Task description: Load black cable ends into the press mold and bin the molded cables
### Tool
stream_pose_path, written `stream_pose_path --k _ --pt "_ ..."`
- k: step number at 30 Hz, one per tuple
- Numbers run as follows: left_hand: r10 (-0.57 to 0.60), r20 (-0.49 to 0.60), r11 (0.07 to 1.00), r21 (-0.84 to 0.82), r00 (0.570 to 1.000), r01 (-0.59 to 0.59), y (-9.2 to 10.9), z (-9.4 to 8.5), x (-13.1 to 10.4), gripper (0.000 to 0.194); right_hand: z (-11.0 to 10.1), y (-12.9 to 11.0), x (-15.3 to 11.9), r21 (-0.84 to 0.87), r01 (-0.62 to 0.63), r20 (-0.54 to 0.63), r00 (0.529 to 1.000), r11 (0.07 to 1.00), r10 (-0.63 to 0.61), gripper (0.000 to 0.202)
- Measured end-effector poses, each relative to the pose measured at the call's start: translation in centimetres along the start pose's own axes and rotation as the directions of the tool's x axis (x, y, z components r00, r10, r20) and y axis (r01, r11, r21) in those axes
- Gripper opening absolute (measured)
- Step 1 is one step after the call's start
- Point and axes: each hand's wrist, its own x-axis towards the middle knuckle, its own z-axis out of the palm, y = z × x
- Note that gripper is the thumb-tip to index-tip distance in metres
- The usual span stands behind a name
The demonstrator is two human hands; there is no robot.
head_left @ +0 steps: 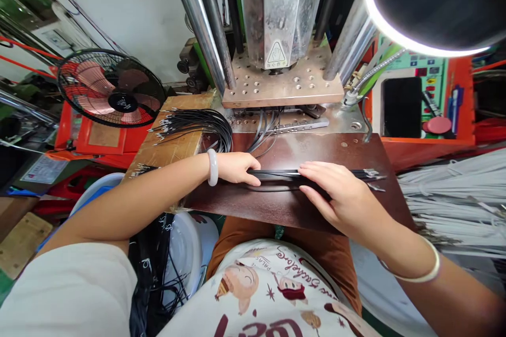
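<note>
Several black cables (276, 174) lie side by side across the brown board (276, 205), with metal ends at the right. My left hand (238, 168) has its thumb and fingers closed round their left part. Over the right part rests my right hand (334, 189), its fingers stretched out and the thumb apart, touching the cables. A bundle of black cables (209, 122) with metal tips lies on the wooden block (174, 142), left of the press. More grey and black cables (264, 129) stick out from under the press plate (282, 89).
A press with metal columns stands behind the board. At the left is a black fan (118, 92). A lamp (435, 5) hangs at the upper right, above a red tray with a phone (402, 107). White cables (458, 200) lie far right; a white bucket (190, 247) stands below.
</note>
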Motion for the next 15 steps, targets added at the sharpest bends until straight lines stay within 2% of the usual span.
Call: stream_pose_path --k 3,5,7,8,9,10,11,12,13,15 --pt "0.036 -0.036 0.998 -0.043 0.999 -0.037 0.0 0.2 0.4 0.022 1.3 -0.7 1.0 -0.077 0.008 0.016 1.000 0.997 -0.007 0.030" --pt "0.073 -0.001 0.985 -0.154 0.997 -0.072 -0.1 0.3 0.3 0.024 1.5 -0.6 1.1 -0.253 0.029 0.101 0.995 0.967 -0.003 0.031" --pt "0.149 0.023 0.953 -0.270 0.989 -0.138 -0.6 0.2 -0.3 0.024 0.8 0.1 0.5 -0.462 0.043 0.197 0.979 0.886 0.055 0.025" --pt "0.191 -0.028 0.942 -0.276 0.981 -0.191 -0.8 0.1 -0.7 0.024 0.3 0.7 0.0 -0.547 0.037 0.221 0.970 0.836 0.101 0.021" --pt "0.231 -0.130 0.942 -0.219 0.964 -0.255 -1.1 -0.1 -1.1 0.025 -0.4 1.5 -0.5 -0.610 0.022 0.224 0.964 0.792 0.145 0.020" --pt "0.273 -0.267 0.946 -0.101 0.924 -0.309 -1.3 -0.3 -1.5 0.028 -1.2 2.4 -1.0 -0.650 -0.003 0.203 0.963 0.760 0.177 0.021" --pt "0.322 -0.401 0.943 0.050 0.858 -0.330 -1.4 -0.5 -1.8 0.030 -1.8 3.3 -1.4 -0.665 -0.033 0.162 0.969 0.747 0.187 0.022" --pt "0.376 -0.510 0.926 0.198 0.773 -0.320 -1.2 -0.8 -1.9 0.032 -2.3 4.2 -1.5 -0.645 -0.056 0.114 0.979 0.762 0.169 0.025" --pt "0.438 -0.572 0.897 0.323 0.693 -0.301 -0.8 -1.0 -1.7 0.033 -2.6 5.0 -1.4 -0.583 -0.065 0.058 0.991 0.810 0.121 0.031" --pt "0.597 -0.549 0.795 0.502 0.584 -0.341 0.8 -1.5 -0.6 0.036 -2.3 6.1 -0.1 -0.325 -0.002 -0.030 1.000 0.946 -0.008 0.041"
